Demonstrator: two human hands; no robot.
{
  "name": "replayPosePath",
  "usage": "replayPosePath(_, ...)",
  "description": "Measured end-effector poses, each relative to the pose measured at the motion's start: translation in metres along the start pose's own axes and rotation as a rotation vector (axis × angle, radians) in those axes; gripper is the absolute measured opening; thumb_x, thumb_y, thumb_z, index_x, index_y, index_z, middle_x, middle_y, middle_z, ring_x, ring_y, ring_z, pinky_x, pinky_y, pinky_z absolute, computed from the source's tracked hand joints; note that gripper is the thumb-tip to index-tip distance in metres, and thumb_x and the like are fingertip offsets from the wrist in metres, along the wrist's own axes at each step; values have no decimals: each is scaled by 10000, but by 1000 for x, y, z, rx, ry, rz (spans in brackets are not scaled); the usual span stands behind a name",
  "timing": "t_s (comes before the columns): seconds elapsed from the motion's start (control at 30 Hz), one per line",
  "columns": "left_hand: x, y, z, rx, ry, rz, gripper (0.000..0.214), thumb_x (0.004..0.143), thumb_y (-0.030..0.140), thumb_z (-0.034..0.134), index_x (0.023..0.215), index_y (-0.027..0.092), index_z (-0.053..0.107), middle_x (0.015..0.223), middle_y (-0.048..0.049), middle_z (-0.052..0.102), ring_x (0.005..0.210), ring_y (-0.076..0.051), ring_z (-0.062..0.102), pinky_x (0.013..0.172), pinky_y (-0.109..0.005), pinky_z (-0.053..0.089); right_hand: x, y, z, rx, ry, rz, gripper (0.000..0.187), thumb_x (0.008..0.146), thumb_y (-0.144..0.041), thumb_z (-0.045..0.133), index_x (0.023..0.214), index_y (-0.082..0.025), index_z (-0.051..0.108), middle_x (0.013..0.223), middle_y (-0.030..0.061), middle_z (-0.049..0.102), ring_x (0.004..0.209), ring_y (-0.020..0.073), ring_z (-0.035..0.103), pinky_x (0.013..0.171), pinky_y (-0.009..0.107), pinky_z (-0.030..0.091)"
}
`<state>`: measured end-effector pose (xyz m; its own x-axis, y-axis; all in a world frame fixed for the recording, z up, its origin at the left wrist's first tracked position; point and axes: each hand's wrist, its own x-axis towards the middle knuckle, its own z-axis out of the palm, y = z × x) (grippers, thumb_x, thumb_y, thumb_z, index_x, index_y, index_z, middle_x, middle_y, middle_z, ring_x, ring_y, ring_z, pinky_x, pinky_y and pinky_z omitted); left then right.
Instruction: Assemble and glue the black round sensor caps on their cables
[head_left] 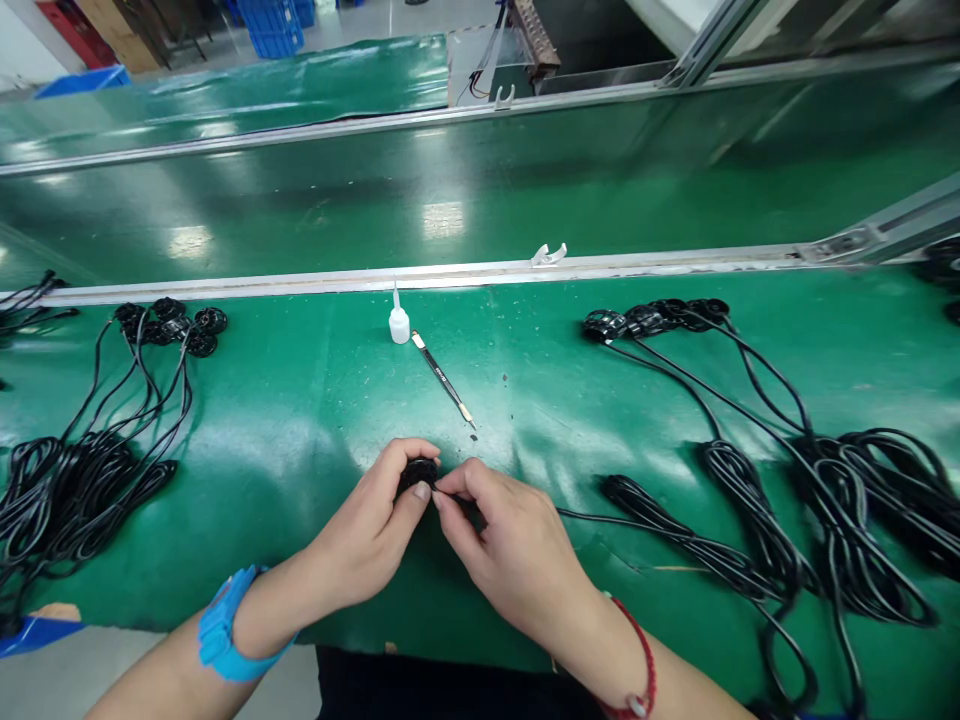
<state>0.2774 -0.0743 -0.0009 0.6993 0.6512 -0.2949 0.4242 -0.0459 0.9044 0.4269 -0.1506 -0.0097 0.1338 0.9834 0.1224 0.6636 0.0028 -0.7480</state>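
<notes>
**Black part pinched between both hands, near edge of mat**

Orientation: black round part (pixel 417 472) sits at centre of the near edge of the green mat (pixel 300 420), lifted in my fingertips. Most of the body is covered, so I can't tell which face is up. Its lead (pixel 592 517) exits on the right side and runs right, roughly parallel to the bench edge. So the long axis of the assembly is left-right.

Surroundings:
- Tweezers (pixel 444 382) lie just beyond my hands on a diagonal, tip toward me and to the right.
- Glue bottle (pixel 399 322) stands upright at their far end, nozzle up.
- Left cable pile (pixel 75 490) has its plug ends (pixel 171 325) clustered at the far left, well apart from my hands.
- Right cable coils (pixel 847 520) have their plug ends (pixel 652 318) farther back; the nearest coil is close to my right wrist.
- Metal rail (pixel 450 272) runs across behind all of it, with a white clip (pixel 549 255) on it.
- Nothing lies between my hands and the tweezers.

Fingers:
- Left hand (pixel 367 530): thumb and fingers closed around the part from the left, no gap showing.
- Right hand (pixel 510 550): thumb and forefinger in a tight narrow pinch on the part's right edge, where the lead leaves. The other fingers are curled under.
- The two thumb tips almost touch.
</notes>
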Motion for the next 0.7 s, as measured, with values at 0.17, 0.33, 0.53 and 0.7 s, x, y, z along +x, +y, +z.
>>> replayPosePath(0.17, -2, -2, -5, -49, -43, 34, 194, 976, 217, 375, 1161, 244, 429, 1107, -40, 507, 1075, -194, 483, 920, -334, 419, -1, -4, -5, 126, -98, 88, 95, 873, -174, 480, 788, -216, 474, 605, -46, 535, 487, 118, 477, 467, 223, 319)
replayPosePath(0.33, -3, -3, -11, -50, -112, 78, 173, 965, 178, 383, 1116, 253, 421, 1077, -31, 479, 1039, -190, 464, 929, -353, 387, 2, -7, -16, 224, -262, 114, 109, 893, -154, 459, 806, -216, 482, 621, -56, 514, 517, 112, 452, 495, 227, 315)
replayPosePath(0.53, -5, -2, -11, -48, -162, 103, 176, 928, 137, 405, 1071, 237, 424, 1018, -27, 468, 921, -174, 455, 830, -329, 404, 1, -7, -18, 267, -338, 130, 221, 928, -180, 425, 709, -211, 418, 590, -69, 408, 513, 101, 355, 496, 241, 252)
replayPosePath(0.7, -3, -5, -9, -186, -166, 42, 154, 915, 157, 414, 1053, 218, 444, 954, -14, 464, 769, -138, 448, 705, -294, 407, -1, -7, -17, 445, -358, 185, 247, 946, -203, 421, 700, -205, 440, 599, -64, 390, 542, 99, 352, 502, 231, 284)
